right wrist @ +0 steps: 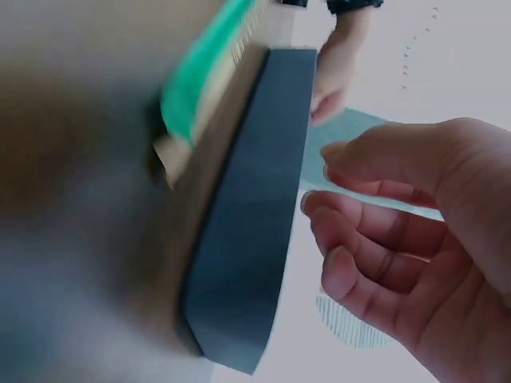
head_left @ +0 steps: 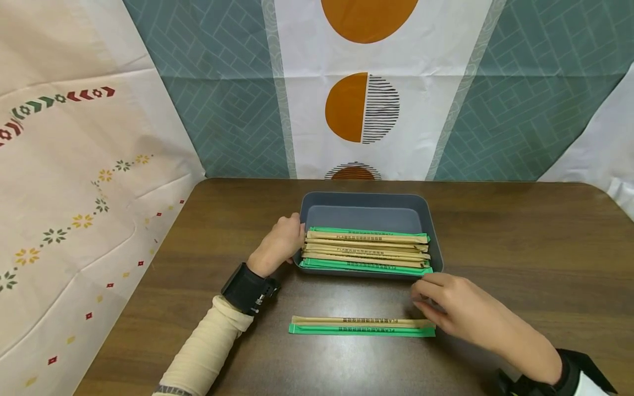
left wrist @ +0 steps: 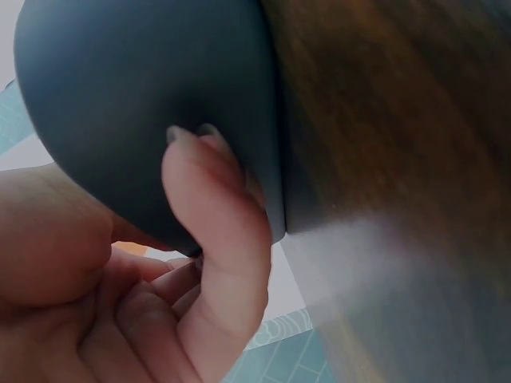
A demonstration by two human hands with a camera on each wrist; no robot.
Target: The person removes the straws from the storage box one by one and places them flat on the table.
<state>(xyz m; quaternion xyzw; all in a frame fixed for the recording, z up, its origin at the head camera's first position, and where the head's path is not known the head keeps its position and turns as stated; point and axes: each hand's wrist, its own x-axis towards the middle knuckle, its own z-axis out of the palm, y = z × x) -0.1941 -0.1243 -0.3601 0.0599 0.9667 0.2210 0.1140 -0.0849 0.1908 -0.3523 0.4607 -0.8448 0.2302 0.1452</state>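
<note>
My left hand point(head_left: 278, 245) grips the left end of a dark grey rectangular tray point(head_left: 366, 201), its fingers bent against the tray wall point(left wrist: 144, 80) in the left wrist view. Across the tray's near half lies a row of long, thin paper-wrapped straws point(head_left: 366, 252), tan ones between green ones. Just off the tray's near right corner hovers my right hand point(head_left: 453, 305), fingers loosely bent. In the right wrist view its thumb and fingertips stand apart with nothing between them. One tan wrapped straw point(head_left: 361, 320) and one green wrapped straw point(head_left: 361, 330) lie side by side in front of the tray.
The brown wooden table point(head_left: 223, 341) extends to both sides of the tray. Behind it hangs a green and white cloth point(head_left: 307, 99) with orange shapes. A cream patterned cloth point(head_left: 89, 187) runs along the left side.
</note>
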